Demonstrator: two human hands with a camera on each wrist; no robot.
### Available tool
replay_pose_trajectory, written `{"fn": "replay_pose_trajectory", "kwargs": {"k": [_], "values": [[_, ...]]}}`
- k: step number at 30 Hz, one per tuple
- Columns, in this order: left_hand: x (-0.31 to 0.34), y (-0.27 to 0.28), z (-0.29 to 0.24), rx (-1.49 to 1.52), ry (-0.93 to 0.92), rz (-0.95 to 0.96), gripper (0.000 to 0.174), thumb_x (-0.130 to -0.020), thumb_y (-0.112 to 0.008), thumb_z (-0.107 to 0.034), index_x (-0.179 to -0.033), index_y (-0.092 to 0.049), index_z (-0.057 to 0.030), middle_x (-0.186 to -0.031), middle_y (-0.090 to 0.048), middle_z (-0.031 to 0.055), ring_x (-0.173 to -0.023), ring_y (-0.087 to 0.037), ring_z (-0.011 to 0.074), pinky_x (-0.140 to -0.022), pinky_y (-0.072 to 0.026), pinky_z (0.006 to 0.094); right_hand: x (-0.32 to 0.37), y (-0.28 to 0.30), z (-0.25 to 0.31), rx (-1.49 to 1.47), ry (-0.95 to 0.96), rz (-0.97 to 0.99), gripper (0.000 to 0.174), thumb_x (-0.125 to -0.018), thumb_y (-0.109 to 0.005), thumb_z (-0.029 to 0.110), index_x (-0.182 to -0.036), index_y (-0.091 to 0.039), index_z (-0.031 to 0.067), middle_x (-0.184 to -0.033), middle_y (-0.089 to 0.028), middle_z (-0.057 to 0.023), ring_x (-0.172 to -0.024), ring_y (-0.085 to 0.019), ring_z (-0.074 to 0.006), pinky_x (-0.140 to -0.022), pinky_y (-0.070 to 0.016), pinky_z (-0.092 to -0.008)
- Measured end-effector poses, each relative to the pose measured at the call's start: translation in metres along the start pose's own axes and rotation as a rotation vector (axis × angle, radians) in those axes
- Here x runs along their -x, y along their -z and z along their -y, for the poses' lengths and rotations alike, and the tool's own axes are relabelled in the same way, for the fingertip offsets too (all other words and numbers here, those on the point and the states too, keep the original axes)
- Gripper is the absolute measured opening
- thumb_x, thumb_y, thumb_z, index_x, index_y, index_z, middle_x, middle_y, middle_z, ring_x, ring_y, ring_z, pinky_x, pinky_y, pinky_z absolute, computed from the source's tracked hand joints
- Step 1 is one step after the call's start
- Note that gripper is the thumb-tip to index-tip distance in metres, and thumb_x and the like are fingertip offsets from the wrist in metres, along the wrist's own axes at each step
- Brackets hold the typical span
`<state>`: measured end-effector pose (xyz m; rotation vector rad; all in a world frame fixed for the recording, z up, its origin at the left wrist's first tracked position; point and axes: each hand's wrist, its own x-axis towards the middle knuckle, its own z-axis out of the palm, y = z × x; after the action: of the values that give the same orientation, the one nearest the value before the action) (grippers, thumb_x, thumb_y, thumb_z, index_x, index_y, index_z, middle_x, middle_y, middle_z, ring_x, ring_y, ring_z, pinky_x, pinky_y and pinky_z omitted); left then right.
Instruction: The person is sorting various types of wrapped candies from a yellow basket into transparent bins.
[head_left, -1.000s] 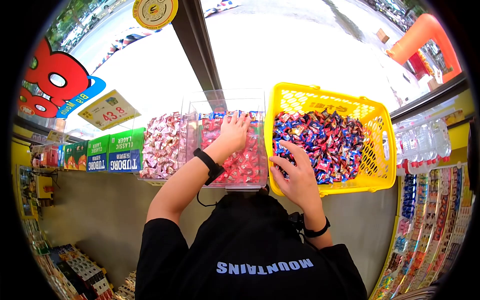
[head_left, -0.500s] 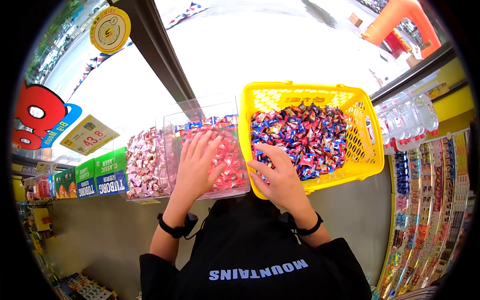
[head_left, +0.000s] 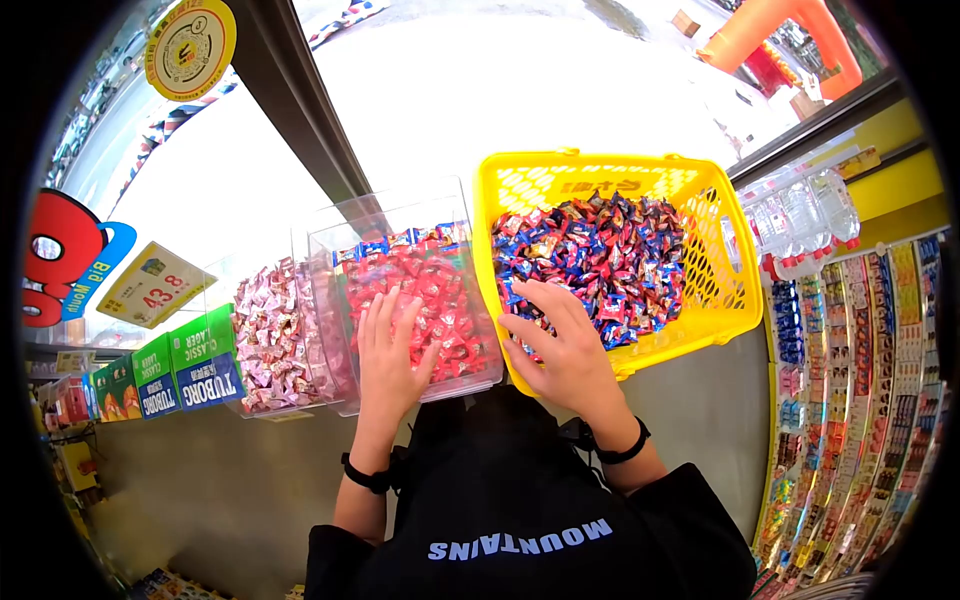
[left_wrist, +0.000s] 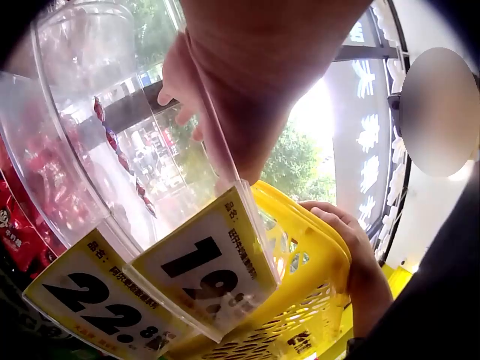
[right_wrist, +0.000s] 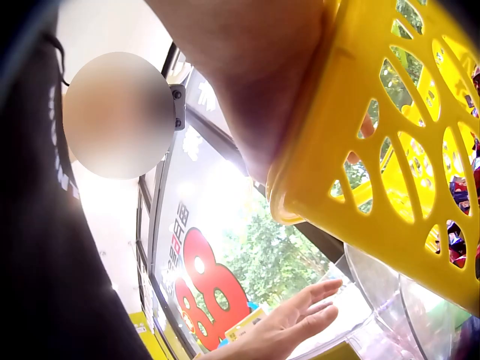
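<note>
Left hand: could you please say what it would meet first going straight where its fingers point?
Probably the red candies heaped ahead of the left hand in the clear bin; depth is unclear.

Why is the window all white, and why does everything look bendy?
Head view: daylight washes the window white, and the fisheye lens bends the shelves inside a dark round rim. Left wrist view: the arm sits too close, so it blurs. Right wrist view: the yellow basket looms huge and soft.

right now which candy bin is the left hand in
The middle clear bin of red candies: the left hand lies flat on them. The pink bin is untouched; the yellow basket has the right hand.
</note>
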<state>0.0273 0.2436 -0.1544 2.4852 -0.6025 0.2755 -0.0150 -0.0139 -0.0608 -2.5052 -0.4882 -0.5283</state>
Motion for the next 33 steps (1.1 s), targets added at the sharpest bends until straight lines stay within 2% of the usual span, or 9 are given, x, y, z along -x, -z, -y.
{"fn": "replay_pose_trajectory", "kwargs": {"k": [3, 15, 19, 23, 24, 27, 28, 31, 33], "values": [[-0.002, 0.004, -0.004, -0.081, -0.038, -0.011, 0.069, -0.089, -0.082, -0.025, -0.151, -0.058, -0.0102, -0.163, -0.049, 0.0183, -0.153, -0.041, 0.0426, -0.127, -0.0307, 0.0582, 0.001, -0.002, 0.000, 0.018, -0.014, -0.016, 0.029, -0.087, -0.082, 0.012, -0.114, -0.073, 0.0074, -0.134, -0.064, -0.0184, -0.128, -0.063, -0.0392, -0.113, -0.0490, -0.0535], [0.000, 0.005, -0.002, 0.051, -0.141, 0.030, 0.067, -0.088, -0.078, -0.018, -0.151, -0.057, -0.0097, -0.161, -0.050, 0.0195, -0.153, -0.042, 0.0430, -0.127, -0.0314, 0.0579, 0.008, -0.008, 0.002, 0.119, -0.180, -0.111, 0.030, -0.086, -0.080, 0.009, -0.115, -0.074, 0.0044, -0.130, -0.068, -0.0166, -0.122, -0.066, -0.0383, -0.106, -0.0537, -0.0494], [0.001, 0.006, -0.002, 0.062, -0.146, 0.035, 0.066, -0.088, -0.081, -0.023, -0.150, -0.059, -0.0111, -0.161, -0.050, 0.0186, -0.152, -0.043, 0.0408, -0.127, -0.0308, 0.0594, 0.009, -0.009, -0.001, 0.132, -0.167, -0.121, 0.030, -0.087, -0.081, 0.009, -0.116, -0.075, 0.0073, -0.135, -0.069, -0.0146, -0.123, -0.067, -0.0356, -0.103, -0.0552, -0.0469], [0.002, 0.010, -0.010, 0.067, -0.152, 0.006, 0.065, -0.089, -0.081, -0.020, -0.149, -0.059, -0.0096, -0.161, -0.050, 0.0195, -0.151, -0.043, 0.0436, -0.126, -0.0317, 0.0585, 0.009, -0.011, 0.001, 0.152, -0.114, -0.138, 0.029, -0.086, -0.082, 0.009, -0.114, -0.075, 0.0070, -0.130, -0.070, -0.0140, -0.120, -0.067, -0.0367, -0.103, -0.0556, -0.0465], [0.001, 0.011, -0.013, 0.076, -0.143, 0.003, 0.064, -0.089, -0.081, -0.022, -0.148, -0.060, -0.0098, -0.160, -0.051, 0.0194, -0.151, -0.043, 0.0428, -0.127, -0.0311, 0.0590, 0.007, -0.011, 0.002, 0.134, -0.072, -0.180, 0.022, -0.086, -0.080, 0.009, -0.107, -0.071, 0.0055, -0.121, -0.068, -0.0139, -0.115, -0.066, -0.0360, -0.100, -0.0547, -0.0480], [-0.005, 0.015, -0.029, 0.148, -0.137, -0.029, 0.062, -0.089, -0.082, -0.024, -0.146, -0.063, -0.0094, -0.158, -0.053, 0.0193, -0.151, -0.044, 0.0424, -0.127, -0.0309, 0.0606, 0.010, -0.003, 0.003, 0.154, -0.021, -0.196, 0.022, -0.087, -0.080, 0.010, -0.107, -0.071, 0.0059, -0.122, -0.068, -0.0141, -0.117, -0.066, -0.0359, -0.101, -0.0538, -0.0502], [-0.007, 0.016, -0.037, 0.179, -0.137, -0.043, 0.061, -0.089, -0.083, -0.024, -0.144, -0.064, -0.0091, -0.157, -0.053, 0.0193, -0.150, -0.045, 0.0426, -0.127, -0.0311, 0.0611, 0.013, 0.000, 0.002, 0.121, -0.028, -0.161, 0.024, -0.087, -0.080, 0.011, -0.109, -0.071, 0.0060, -0.126, -0.067, -0.0146, -0.121, -0.064, -0.0363, -0.105, -0.0523, -0.0519], [-0.013, 0.017, -0.062, 0.164, -0.239, -0.155, 0.057, -0.088, -0.083, -0.025, -0.141, -0.066, -0.0085, -0.155, -0.055, 0.0190, -0.147, -0.048, 0.0428, -0.126, -0.0321, 0.0635, 0.024, 0.024, -0.004, 0.097, -0.010, -0.150, 0.026, -0.087, -0.080, 0.012, -0.110, -0.072, 0.0061, -0.130, -0.066, -0.0147, -0.126, -0.063, -0.0370, -0.109, -0.0508, -0.0521], [-0.019, 0.016, -0.087, 0.180, -0.284, -0.164, 0.053, -0.089, -0.082, -0.022, -0.137, -0.068, -0.0086, -0.154, -0.056, 0.0194, -0.147, -0.049, 0.0433, -0.125, -0.0326, 0.0637, 0.037, 0.042, -0.020, 0.100, -0.020, -0.148, 0.026, -0.087, -0.081, 0.013, -0.111, -0.073, 0.0067, -0.134, -0.065, -0.0148, -0.128, -0.061, -0.0372, -0.111, -0.0500, -0.0524]]}}
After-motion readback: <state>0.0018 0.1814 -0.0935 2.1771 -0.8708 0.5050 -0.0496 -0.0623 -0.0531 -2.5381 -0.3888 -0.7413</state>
